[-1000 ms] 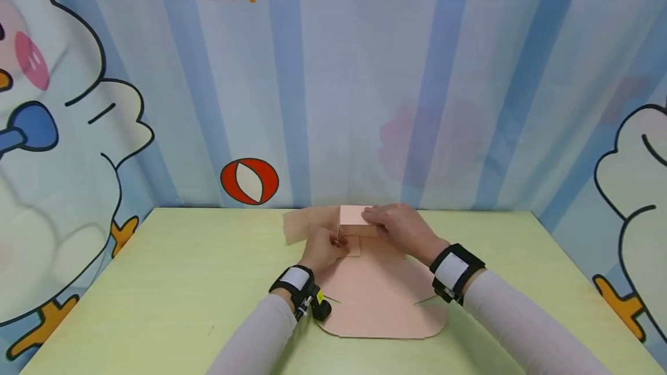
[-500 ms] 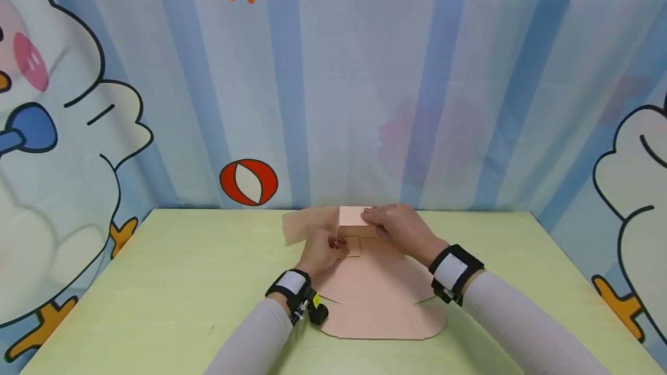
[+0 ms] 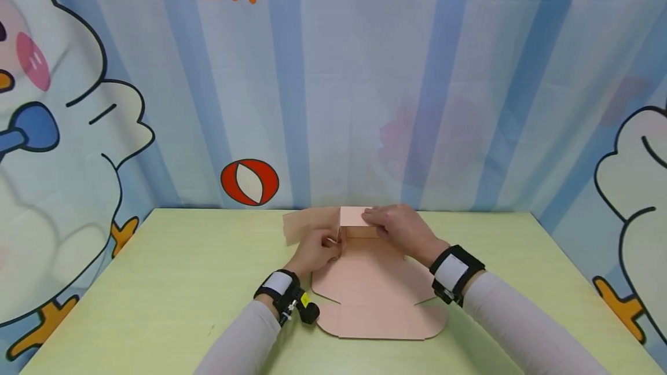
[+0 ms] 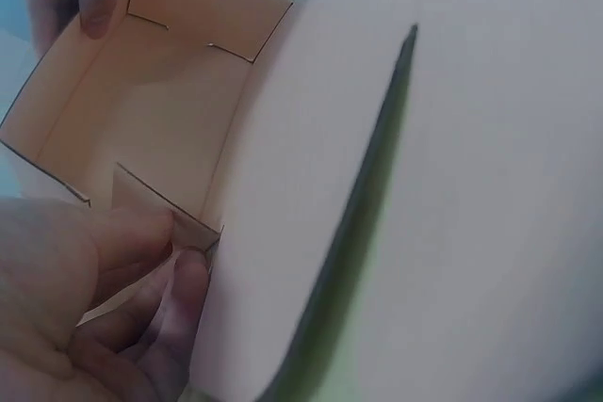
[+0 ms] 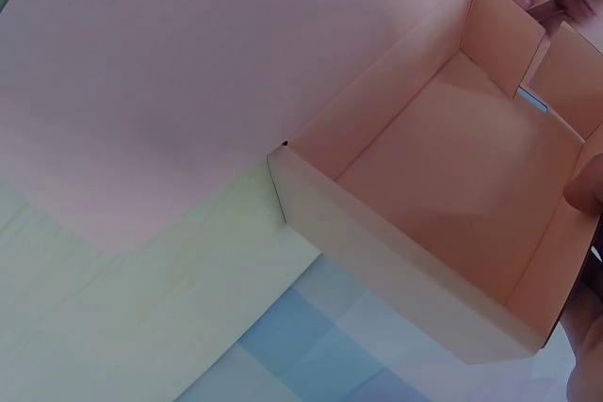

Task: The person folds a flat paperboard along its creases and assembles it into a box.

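A pink cardboard box (image 3: 377, 288), partly folded, lies on the table with its wide lid panel toward me. Its shallow tray part (image 5: 443, 176) stands at the far end, with raised walls. At the tray's left corner my left hand (image 3: 314, 250) pinches a small side flap (image 4: 155, 204) between thumb and fingers; the flap stands up from the floor of the tray. My right hand (image 3: 403, 227) grips the far wall (image 3: 355, 216), thumb inside and fingers behind it. A long side panel (image 3: 307, 223) sticks out to the left, behind my left hand.
The pale yellow-green table (image 3: 182, 282) ends at a striped blue curtain (image 3: 354, 85) close behind the box. Slits (image 4: 367, 176) cut into the lid panel's sides. Each wrist wears a black strap (image 3: 455, 274) with a camera.
My left hand has shifted slightly left and toward me, bringing the small flap from lying over the tray floor to upright. My right hand has stayed on the far wall.
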`<state>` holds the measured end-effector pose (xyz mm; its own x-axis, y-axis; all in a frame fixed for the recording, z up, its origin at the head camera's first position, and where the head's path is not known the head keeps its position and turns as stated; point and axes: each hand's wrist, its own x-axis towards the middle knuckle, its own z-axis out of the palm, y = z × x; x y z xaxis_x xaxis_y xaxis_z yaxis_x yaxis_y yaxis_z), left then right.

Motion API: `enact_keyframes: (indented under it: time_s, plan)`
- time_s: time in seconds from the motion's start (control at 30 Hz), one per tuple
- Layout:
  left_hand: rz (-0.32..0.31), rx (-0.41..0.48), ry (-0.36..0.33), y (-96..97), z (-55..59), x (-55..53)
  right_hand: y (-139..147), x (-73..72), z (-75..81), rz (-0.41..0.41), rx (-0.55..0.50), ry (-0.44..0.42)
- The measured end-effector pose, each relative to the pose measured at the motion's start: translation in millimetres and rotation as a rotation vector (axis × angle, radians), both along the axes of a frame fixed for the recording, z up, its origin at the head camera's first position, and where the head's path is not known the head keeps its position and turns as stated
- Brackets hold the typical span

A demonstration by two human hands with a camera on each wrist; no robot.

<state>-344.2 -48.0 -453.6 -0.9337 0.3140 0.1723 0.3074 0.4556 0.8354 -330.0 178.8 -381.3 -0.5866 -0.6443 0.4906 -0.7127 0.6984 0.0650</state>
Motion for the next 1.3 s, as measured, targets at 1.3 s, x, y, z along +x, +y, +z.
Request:
enact_keyframes:
  time_s: [1.3]
  plan:
    - [0.093,-0.587,0.403,-32.0,67.7,-19.3,0.4,0.0,-1.5,0.000,-0.014,0.009]
